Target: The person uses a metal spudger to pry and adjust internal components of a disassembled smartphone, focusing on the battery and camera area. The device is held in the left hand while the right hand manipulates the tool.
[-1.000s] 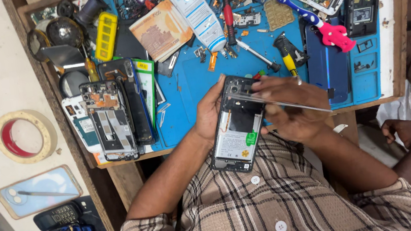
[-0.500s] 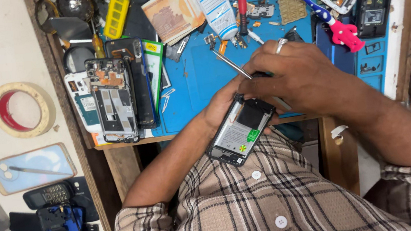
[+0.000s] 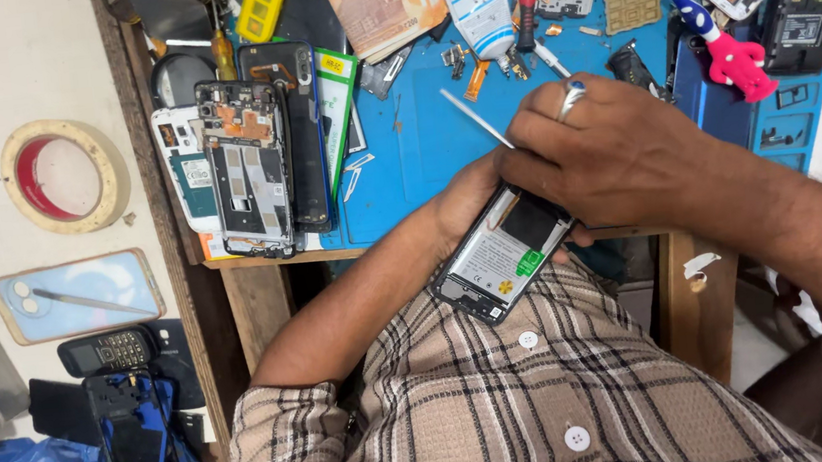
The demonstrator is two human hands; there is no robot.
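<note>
Cradling the opened phone (image 3: 500, 258) mid-frame in our left hand (image 3: 468, 200), right hand (image 3: 615, 156) fingers pinching tweezers (image 3: 477, 118), we judge it light and fragile, best held by its edges.

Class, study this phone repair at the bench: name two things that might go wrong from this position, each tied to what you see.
The opened phone is held by the left hand past the table edge, over the lap; a slip might drop it. The right hand works thin metal tweezers close to the exposed battery; a slip could puncture it.
</note>
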